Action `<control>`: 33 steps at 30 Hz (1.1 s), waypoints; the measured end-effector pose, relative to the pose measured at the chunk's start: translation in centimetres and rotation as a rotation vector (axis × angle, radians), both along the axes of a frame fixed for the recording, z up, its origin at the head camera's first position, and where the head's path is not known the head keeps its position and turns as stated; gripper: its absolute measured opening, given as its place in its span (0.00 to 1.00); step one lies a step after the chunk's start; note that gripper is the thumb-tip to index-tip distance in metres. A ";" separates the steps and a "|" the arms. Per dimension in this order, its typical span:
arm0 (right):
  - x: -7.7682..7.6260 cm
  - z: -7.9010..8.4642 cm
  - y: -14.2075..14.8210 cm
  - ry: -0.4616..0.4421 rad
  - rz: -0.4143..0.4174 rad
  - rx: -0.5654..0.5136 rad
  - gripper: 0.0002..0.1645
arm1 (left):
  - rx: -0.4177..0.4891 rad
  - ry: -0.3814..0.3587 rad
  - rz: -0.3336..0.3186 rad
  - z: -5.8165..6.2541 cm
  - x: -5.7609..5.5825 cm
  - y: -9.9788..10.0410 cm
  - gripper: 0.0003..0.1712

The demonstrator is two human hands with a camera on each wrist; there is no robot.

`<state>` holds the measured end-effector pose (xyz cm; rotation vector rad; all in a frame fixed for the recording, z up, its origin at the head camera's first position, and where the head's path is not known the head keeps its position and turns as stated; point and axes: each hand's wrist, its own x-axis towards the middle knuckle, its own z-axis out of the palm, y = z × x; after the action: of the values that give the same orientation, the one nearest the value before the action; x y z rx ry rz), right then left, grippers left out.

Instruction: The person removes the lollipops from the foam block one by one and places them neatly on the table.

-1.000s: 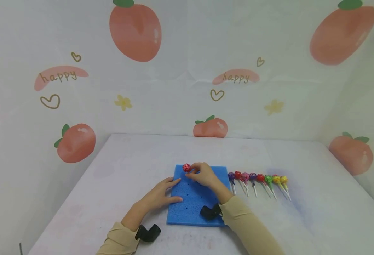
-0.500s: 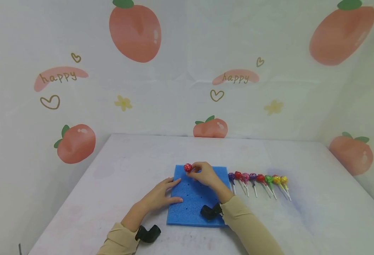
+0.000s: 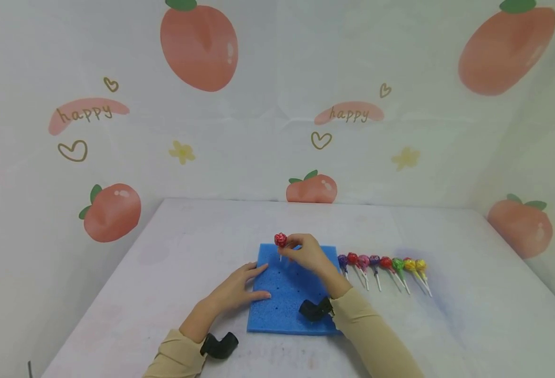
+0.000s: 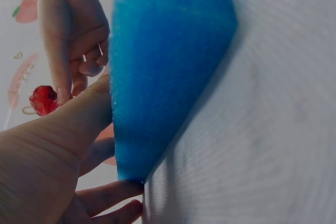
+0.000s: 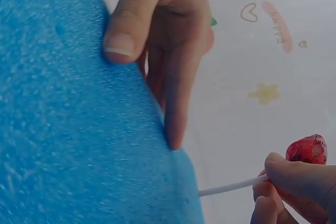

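My right hand (image 3: 304, 256) pinches the white stick of a red-wrapped lollipop (image 3: 280, 240) above the back left part of a blue foam board (image 3: 286, 312). In the right wrist view the fingers hold the stick close below the candy (image 5: 307, 149), and the stick's lower end meets the foam's outline. My left hand (image 3: 234, 290) steadies the board's left edge, its fingers outstretched. The right wrist view shows that hand's thumb (image 5: 123, 43) on the upper face. Small dark holes dot the foam.
A row of several wrapped lollipops (image 3: 375, 261), purple, red, pink, green and yellow, lies right of the board on the white table (image 3: 201, 226). Each wrist carries a black device, one of them the left wrist mount (image 3: 219, 346). A printed cloth backdrop (image 3: 258, 131) stands behind.
My right hand has risen slightly with the lollipop, and a length of white stick now shows beneath the fingers. The left hand stays on the board's edge.
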<state>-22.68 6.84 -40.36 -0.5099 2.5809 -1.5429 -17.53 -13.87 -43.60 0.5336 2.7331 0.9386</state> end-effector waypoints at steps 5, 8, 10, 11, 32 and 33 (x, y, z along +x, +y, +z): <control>0.0 0.5 0.6 -0.001 -0.018 0.009 0.10 | -0.010 -0.006 0.009 0.1 0.0 0.0 0.42; 0.0 0.5 1.0 0.005 -0.011 0.015 0.11 | -0.013 -0.003 0.004 0.1 0.0 0.1 0.42; 0.1 0.6 1.2 -0.001 -0.013 0.014 0.11 | -0.013 -0.001 0.001 0.1 0.0 0.1 0.42; 0.1 0.6 1.3 -0.003 -0.013 0.010 0.11 | -0.014 -0.001 0.000 0.2 0.0 0.1 0.42; 0.6 0.6 3.5 -0.010 -0.056 0.053 0.12 | 0.007 0.000 -0.007 0.3 0.2 0.1 0.41; 0.7 0.7 3.6 -0.010 -0.056 0.052 0.13 | 0.007 0.002 -0.008 0.3 0.2 0.1 0.41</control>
<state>-22.00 10.44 -39.65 -0.4275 2.6421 -1.4866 -17.30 -13.82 -43.32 0.5463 2.7283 0.9466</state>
